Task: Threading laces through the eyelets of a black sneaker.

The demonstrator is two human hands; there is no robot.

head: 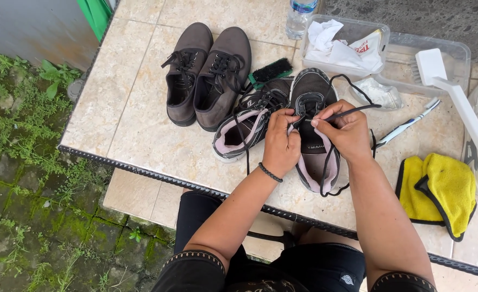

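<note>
On the tiled stone worktop [141, 119] lies a black sneaker with pink lining [316, 135]; the left hand [280, 141] fingers pinch its tongue edge; the right hand [347, 130] fingers pinch the thin black lace [352, 111] just above it; its mate, a second black sneaker [247, 127], lies beside.

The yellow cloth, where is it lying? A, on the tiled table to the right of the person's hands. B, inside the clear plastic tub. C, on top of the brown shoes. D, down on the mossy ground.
A: the yellow cloth lies folded on the tiled table, to the right of the right hand, outside the clear tub and away from the brown shoes.
</note>
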